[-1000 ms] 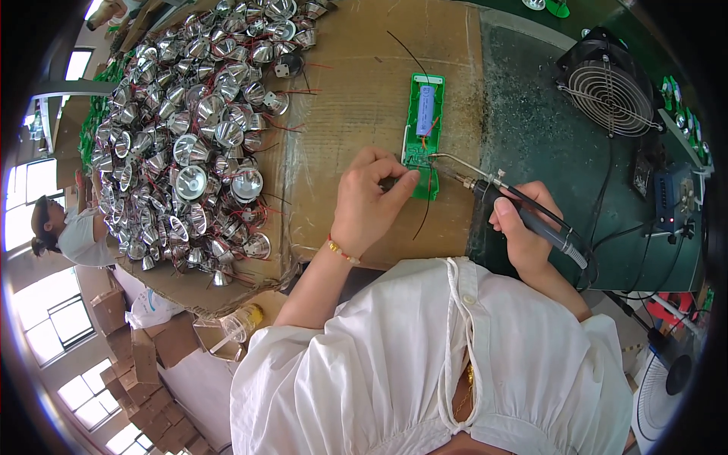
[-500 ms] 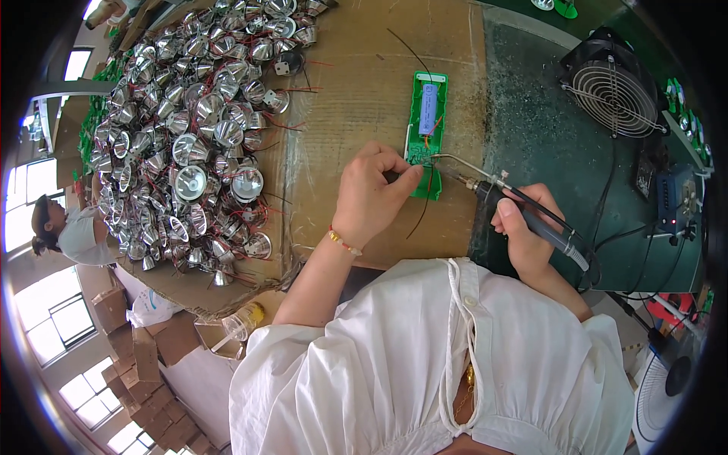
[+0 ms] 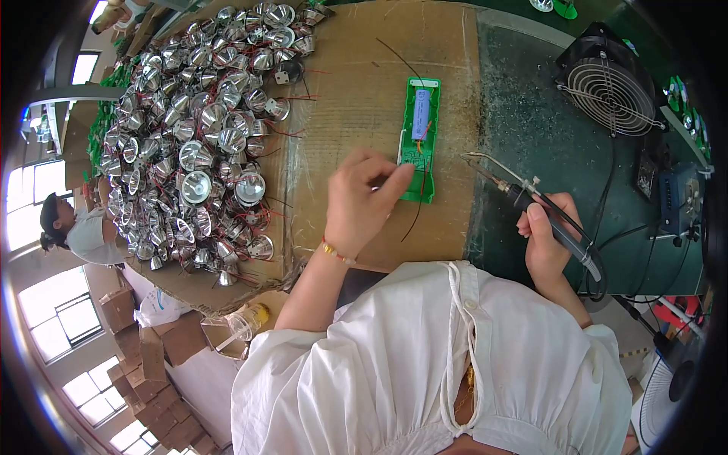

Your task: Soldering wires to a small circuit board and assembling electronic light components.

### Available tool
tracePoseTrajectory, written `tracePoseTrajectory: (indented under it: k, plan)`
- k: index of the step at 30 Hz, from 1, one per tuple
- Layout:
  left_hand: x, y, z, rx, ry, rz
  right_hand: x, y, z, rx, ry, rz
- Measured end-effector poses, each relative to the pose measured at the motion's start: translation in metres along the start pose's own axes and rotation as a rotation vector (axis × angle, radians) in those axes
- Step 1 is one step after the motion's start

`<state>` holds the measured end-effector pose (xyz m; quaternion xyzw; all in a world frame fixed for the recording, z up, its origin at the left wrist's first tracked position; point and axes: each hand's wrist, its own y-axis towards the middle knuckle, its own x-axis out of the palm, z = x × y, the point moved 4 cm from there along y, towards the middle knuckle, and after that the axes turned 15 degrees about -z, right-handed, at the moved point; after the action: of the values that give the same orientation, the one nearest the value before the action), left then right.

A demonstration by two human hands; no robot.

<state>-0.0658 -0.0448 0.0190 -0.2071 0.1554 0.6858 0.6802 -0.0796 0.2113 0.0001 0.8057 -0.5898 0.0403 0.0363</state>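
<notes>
A long green plastic housing [image 3: 433, 144] lies on the cardboard, with a purple cylindrical battery cell [image 3: 421, 114], a small green circuit board [image 3: 413, 158] and thin red and black wires in it. Beside its lower left edge, my left hand [image 3: 360, 197] has thumb and forefinger pinched together, slightly blurred; anything between them is too small to make out. To the right, my right hand [image 3: 547, 239] grips a soldering iron [image 3: 523, 199] with a thin metal feed tube alongside. The iron's tip points left, apart from the board.
A big heap of shiny reflector cups [image 3: 197, 152] with red wires covers the left side. A black fan with a wire guard [image 3: 610, 95] and a blue control box [image 3: 677, 199] stand at right on the green mat [image 3: 523, 91]. A person [image 3: 83, 231] is at far left.
The soldering iron has drawn back to the right, its tip leaving the circuit board. My left hand has shifted slightly left. The housing appears a little left and lower in view.
</notes>
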Motion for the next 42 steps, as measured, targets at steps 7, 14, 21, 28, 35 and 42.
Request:
tracePoseTrajectory:
  k: [7, 14, 21, 28, 35, 42]
  plan:
    - [0.020, 0.004, 0.028, 0.053, 0.902, 0.062, -0.015, -0.005, 0.008, 0.018, -0.009, 0.023]
    - [0.025, 0.024, 0.021, -0.038, 0.887, 0.018, -0.028, 0.000, 0.009, 0.023, -0.101, 0.019]
    - [0.033, 0.120, 0.057, 0.019, 0.772, -0.101, -0.035, 0.004, 0.015, 0.102, -0.018, 0.015]
    - [0.090, 0.301, 0.094, 0.118, 0.856, -0.104, -0.034, -0.001, 0.018, 0.158, -0.080, 0.013]
    - [0.042, 0.353, 0.108, 0.677, 0.623, 0.414, -0.037, 0.010, 0.011, 0.058, -0.043, 0.053]
    - [-0.002, 0.362, 0.008, -0.100, 0.547, -0.343, -0.039, 0.008, 0.020, 0.040, -0.142, 0.000]
